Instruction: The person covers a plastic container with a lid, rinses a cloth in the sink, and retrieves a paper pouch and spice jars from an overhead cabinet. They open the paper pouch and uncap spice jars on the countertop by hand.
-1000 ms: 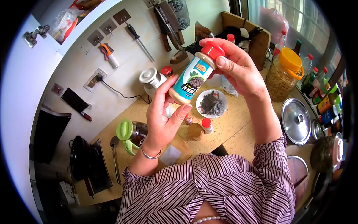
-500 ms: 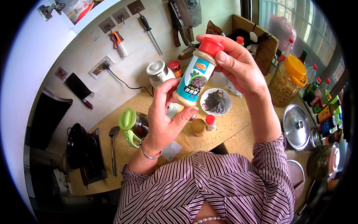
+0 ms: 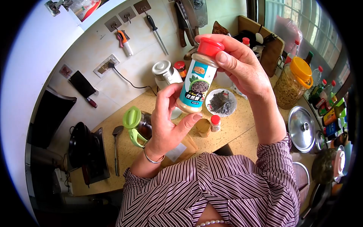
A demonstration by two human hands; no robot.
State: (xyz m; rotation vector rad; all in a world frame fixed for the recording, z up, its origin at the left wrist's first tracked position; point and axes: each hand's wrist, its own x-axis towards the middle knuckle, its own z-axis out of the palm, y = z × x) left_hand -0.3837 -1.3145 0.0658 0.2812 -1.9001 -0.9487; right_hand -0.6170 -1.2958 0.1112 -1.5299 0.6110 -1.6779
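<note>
A clear seasoning shaker with a teal and white label and a red cap is raised above the counter, tilted slightly, its top to the right. Pale powder shows at its base. My left hand grips the lower end between thumb and fingers. Around the red cap, the thumb and fingers of my right hand are closed. Below and behind the shaker are a white plate with dark dried pieces in a clear bag, a small red-capped jar and a round wooden container.
A green-lidded pitcher stands left of my left hand, near a spatula and a black wok. To the right are a yellow-lidded jar, a metal lid and several bottles. A white lidded jar stands by the wall.
The shaker has shifted slightly left and stands a little more upright, with both hands still on it. The background has moved slightly right and down in view.
</note>
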